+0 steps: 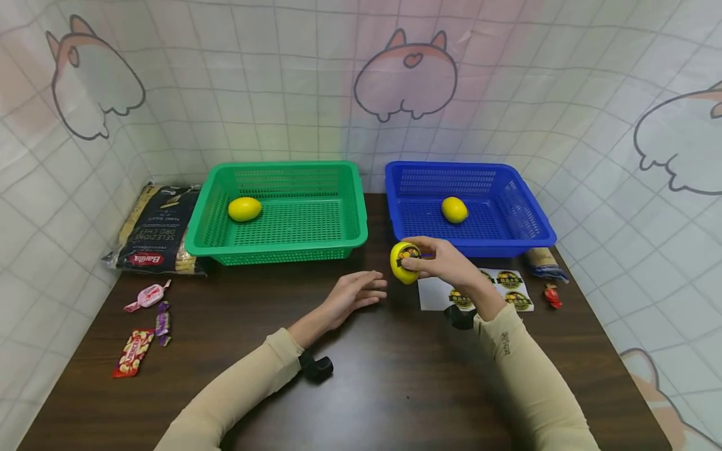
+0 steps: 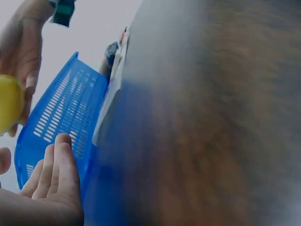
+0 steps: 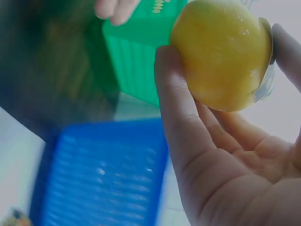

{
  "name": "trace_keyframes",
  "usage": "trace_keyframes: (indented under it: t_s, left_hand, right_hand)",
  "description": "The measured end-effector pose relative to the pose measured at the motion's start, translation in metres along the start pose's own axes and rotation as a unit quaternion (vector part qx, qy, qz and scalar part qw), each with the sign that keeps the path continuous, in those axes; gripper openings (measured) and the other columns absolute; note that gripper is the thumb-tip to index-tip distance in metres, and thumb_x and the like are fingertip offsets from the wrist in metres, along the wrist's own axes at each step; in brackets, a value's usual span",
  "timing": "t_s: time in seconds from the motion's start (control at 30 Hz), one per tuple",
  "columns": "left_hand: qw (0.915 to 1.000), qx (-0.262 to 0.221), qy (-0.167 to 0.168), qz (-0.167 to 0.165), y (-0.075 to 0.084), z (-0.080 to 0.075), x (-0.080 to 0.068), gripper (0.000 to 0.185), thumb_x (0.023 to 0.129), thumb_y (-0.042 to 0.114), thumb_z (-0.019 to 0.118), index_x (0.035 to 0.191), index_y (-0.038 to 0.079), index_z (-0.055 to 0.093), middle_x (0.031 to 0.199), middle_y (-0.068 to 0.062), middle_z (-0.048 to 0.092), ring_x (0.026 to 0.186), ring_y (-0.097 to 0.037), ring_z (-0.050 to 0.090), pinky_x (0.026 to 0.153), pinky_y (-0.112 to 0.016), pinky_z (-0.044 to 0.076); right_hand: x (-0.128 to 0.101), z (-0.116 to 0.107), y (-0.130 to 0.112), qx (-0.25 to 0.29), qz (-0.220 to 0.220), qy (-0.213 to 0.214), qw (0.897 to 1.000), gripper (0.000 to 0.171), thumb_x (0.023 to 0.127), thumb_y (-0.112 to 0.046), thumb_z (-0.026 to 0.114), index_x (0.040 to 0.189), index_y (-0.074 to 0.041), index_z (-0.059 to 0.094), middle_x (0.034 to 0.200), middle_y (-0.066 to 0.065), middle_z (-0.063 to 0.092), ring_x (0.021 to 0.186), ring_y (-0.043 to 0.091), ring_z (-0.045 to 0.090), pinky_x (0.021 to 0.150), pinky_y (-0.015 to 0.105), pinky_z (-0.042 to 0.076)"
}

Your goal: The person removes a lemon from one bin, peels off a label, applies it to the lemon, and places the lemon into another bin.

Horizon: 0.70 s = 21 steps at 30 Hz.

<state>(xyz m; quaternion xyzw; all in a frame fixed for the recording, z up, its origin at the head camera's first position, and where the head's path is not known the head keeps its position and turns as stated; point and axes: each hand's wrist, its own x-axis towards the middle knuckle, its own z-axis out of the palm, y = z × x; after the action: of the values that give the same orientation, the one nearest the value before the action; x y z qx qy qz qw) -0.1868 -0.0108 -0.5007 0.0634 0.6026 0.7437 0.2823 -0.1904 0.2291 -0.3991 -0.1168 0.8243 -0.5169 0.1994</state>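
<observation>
My right hand [image 1: 448, 266] grips a yellow lemon [image 1: 397, 275] above the table, just in front of the blue basket. A round black-and-gold sticker [image 1: 408, 252] is on the lemon's side, under the thumb; in the right wrist view part of the sticker's edge stands away from the peel. My left hand [image 1: 354, 294] hovers to the left of that lemon, holding nothing, its fingers fairly straight in the left wrist view. Partly under the right forearm lies a white sheet of matching stickers [image 1: 434, 294]. One lemon [image 1: 454, 210] lies in the blue basket [image 1: 474, 243], another [image 1: 244, 209] in the green basket [image 1: 282, 252].
A pasta bag [image 1: 160, 228] lies left of the green basket. Toward the table's left edge are a pink-and-white wrapped candy [image 1: 148, 295], a purple candy [image 1: 163, 322] and a red snack packet [image 1: 134, 352]. At right are a red candy [image 1: 553, 296] and a partly hidden packet [image 1: 544, 263].
</observation>
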Motion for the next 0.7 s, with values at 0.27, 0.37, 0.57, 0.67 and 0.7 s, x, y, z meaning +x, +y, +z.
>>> trace_keyframes:
  t_s: [0.27, 0.37, 0.57, 0.67, 0.7]
  left_hand:
    - [0.9986, 0.025, 0.014, 0.045, 0.028, 0.018, 0.016, 0.055, 0.103, 0.036, 0.052, 0.142, -0.002, 0.049, 0.142, -0.026, 0.056, 0.114, -0.018, 0.068, 0.103, -0.031, 0.055]
    - [0.9986, 0.022, 0.02, 0.043, 0.035, 0.023, 0.023, 0.054, 0.103, 0.036, 0.052, 0.142, -0.002, 0.049, 0.143, -0.026, 0.055, 0.12, -0.023, 0.066, 0.106, -0.032, 0.053]
    - [0.9988, 0.012, 0.024, 0.042, 0.044, 0.028, 0.04, 0.054, 0.104, 0.037, 0.05, 0.144, 0.001, 0.045, 0.143, -0.023, 0.056, 0.128, -0.029, 0.061, 0.108, -0.034, 0.051]
    - [0.9989, -0.003, 0.031, 0.034, 0.048, 0.03, 0.049, 0.051, 0.105, 0.036, 0.049, 0.143, 0.002, 0.044, 0.138, -0.021, 0.059, 0.13, -0.032, 0.06, 0.108, -0.033, 0.051]
    - [0.999, -0.01, 0.032, 0.029, 0.049, 0.031, 0.052, 0.05, 0.105, 0.036, 0.048, 0.142, 0.002, 0.044, 0.136, -0.021, 0.06, 0.129, -0.032, 0.059, 0.108, -0.033, 0.051]
  right_hand:
    - [0.003, -0.042, -0.034, -0.056, -0.023, 0.037, 0.997, 0.06, 0.095, -0.037, 0.065, 0.147, -0.013, 0.046, 0.128, 0.013, 0.063, 0.109, 0.018, 0.064, 0.091, 0.038, 0.059]
    - [0.007, -0.058, -0.043, -0.055, -0.028, 0.054, 0.997, 0.057, 0.096, -0.034, 0.065, 0.145, -0.012, 0.048, 0.124, 0.012, 0.064, 0.102, 0.014, 0.066, 0.086, 0.031, 0.058]
    - [0.02, -0.09, -0.054, -0.062, -0.012, 0.088, 0.994, 0.056, 0.094, -0.038, 0.067, 0.142, -0.013, 0.051, 0.123, 0.005, 0.059, 0.1, 0.013, 0.063, 0.09, 0.034, 0.058]
    - [0.03, -0.106, -0.053, -0.071, 0.005, 0.099, 0.993, 0.061, 0.094, -0.042, 0.067, 0.144, -0.013, 0.049, 0.127, 0.005, 0.056, 0.105, 0.014, 0.06, 0.101, 0.044, 0.054]
    - [0.033, -0.112, -0.052, -0.071, 0.013, 0.104, 0.992, 0.063, 0.094, -0.044, 0.067, 0.145, -0.013, 0.048, 0.128, 0.004, 0.056, 0.107, 0.014, 0.06, 0.104, 0.046, 0.052]
